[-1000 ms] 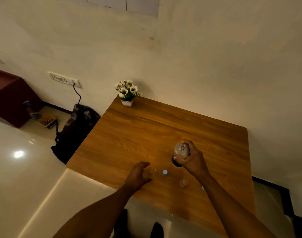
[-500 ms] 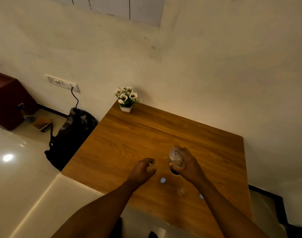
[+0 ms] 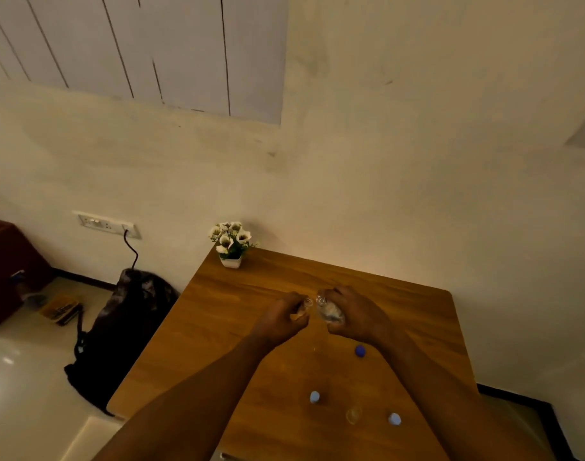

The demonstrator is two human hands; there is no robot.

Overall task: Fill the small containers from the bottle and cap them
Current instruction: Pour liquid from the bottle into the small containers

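Note:
My right hand (image 3: 354,314) grips a clear plastic bottle (image 3: 329,311), tilted with its open mouth toward the left. My left hand (image 3: 281,319) holds a small clear container (image 3: 305,305) raised above the wooden table (image 3: 238,304), its opening right at the bottle's mouth. Another small clear container (image 3: 353,415) stands open near the table's front edge. Two pale blue caps (image 3: 314,396) (image 3: 394,419) lie on either side of it. A darker blue cap (image 3: 360,351) lies below my right wrist.
A small white pot of white flowers (image 3: 232,246) stands at the table's far left corner by the wall. A dark backpack (image 3: 118,331) leans on the floor left of the table, below a wall socket (image 3: 108,224). A dark red cabinet (image 3: 8,271) is at far left.
Both hands rose off the table and came together. The left hand picked up a small container; the right hand lifted and tilted the bottle toward it. The camera view tipped upward.

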